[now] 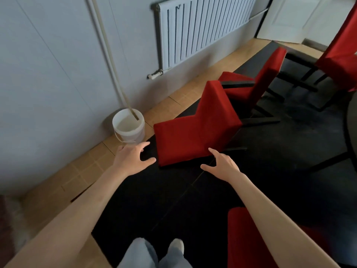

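Dim, soft indoor light; edges bow with wide-angle distortion, slight blur throughout.

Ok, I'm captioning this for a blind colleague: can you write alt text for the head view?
A person's left hand and right hand, fingers spread, reach toward the near end of a red chair tipped over on a black mat. A second red chair lies tipped behind it; a white bucket stands by the wall near a radiator.

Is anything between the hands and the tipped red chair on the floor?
Nothing visible. The left hand and right hand hover open at the near edge of the tipped red chair; the white bucket stands aside, beyond the left hand.
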Available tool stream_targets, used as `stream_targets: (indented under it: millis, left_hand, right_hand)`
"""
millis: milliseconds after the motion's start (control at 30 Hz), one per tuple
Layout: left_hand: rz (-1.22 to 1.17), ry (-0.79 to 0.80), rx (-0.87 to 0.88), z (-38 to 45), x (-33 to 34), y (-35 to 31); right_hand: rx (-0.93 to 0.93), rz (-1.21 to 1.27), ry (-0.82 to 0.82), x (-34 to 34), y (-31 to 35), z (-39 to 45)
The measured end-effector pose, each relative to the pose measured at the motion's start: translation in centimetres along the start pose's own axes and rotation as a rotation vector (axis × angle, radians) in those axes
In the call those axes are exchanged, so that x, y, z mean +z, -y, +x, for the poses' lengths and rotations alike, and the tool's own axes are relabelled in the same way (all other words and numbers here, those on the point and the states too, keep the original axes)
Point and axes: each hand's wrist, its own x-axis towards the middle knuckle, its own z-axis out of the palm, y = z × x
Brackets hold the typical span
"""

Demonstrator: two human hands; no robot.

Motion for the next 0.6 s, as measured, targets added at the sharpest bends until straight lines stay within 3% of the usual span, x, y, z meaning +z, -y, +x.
stream_targets:
  millis: [433, 600]
  left_hand:
    - [-0.141, 0.168, -0.039, 19.8, 4.7, 2.9]
    - [-0.212, 0.242, -0.063, 27.2, 9.4, 4.2]
  right_hand:
    - [0.123, 0.012, 0.054, -1.4, 1.0, 16.9]
    - [0.18, 0.068, 0.074, 0.8, 0.6, 24.4]
